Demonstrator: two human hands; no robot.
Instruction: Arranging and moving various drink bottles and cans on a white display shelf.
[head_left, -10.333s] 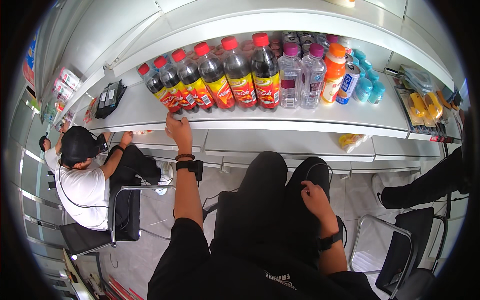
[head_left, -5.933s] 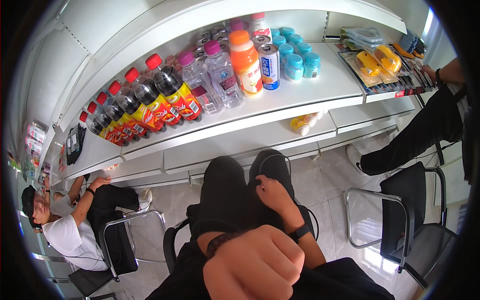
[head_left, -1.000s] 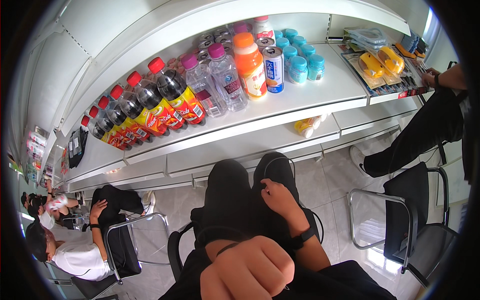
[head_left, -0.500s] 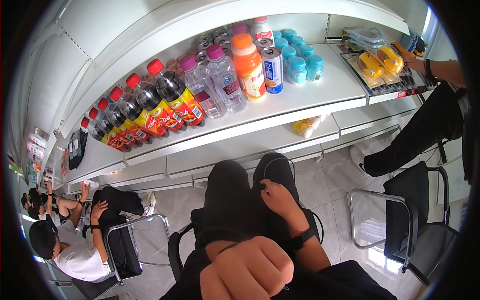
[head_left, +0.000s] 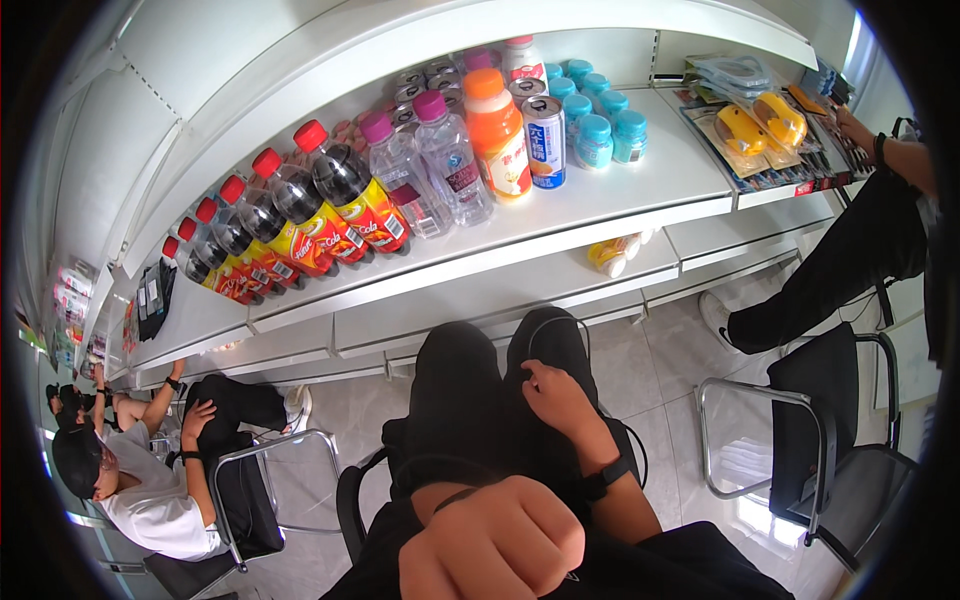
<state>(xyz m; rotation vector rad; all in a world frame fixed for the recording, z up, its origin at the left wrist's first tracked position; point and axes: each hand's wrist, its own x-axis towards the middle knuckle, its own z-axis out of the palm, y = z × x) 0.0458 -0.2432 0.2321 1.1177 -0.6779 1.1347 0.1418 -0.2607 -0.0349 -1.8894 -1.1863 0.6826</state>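
Close to the camera, my left hand [head_left: 495, 540] is curled into a fist, with nothing visible in it. A thin dark band circles its wrist. My right hand [head_left: 562, 397] rests on my right thigh [head_left: 545, 350], its fingers loosely bent and holding nothing; a black wristband [head_left: 605, 472] sits on that wrist. Beyond my knees, a white shelf [head_left: 620, 205] bears cola bottles [head_left: 360, 195] with red caps, clear bottles [head_left: 455, 160] with purple caps, an orange bottle [head_left: 490, 140], a blue and white can [head_left: 545, 150] and turquoise jars [head_left: 594, 145]. Both hands are apart from these goods.
A seated person [head_left: 150, 505] in a white top is at left, and more people sit beyond. At right, another person's hand [head_left: 855, 130] is by packaged goods [head_left: 745, 130] with yellow parts. An office chair [head_left: 815, 420] stands at right. A lower shelf [head_left: 480, 310] holds yellow-and-white bottles [head_left: 612, 255].
My hands stay where they were. The person at left has turned the head and lowered the reaching hand; a white item by it is no longer seen. The right-hand person's hand has shifted slightly.
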